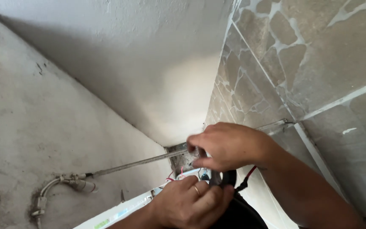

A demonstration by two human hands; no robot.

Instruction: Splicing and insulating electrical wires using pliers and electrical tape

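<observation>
Fingers of right hand (229,146) pinched on braided hose (136,162) end at wall corner; left hand (191,203), below it, curled around black cable (229,178); best kept steady.

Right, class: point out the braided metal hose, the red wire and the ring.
braided metal hose (136,163), head view, middle of its length
red wire (250,171), head view, stretch below the right wrist
ring (196,190), head view, band on a left finger

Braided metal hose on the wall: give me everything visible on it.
The braided metal hose looks like a thin, grey, woven-steel flex line. It runs nearly straight, slanting up from a fitting low on the left plaster wall to the corner gap, where the right hand pinches its upper end. Its lower end meets white cables. The hose lies close along the wall; its far connection is hidden behind the fingers.
</observation>
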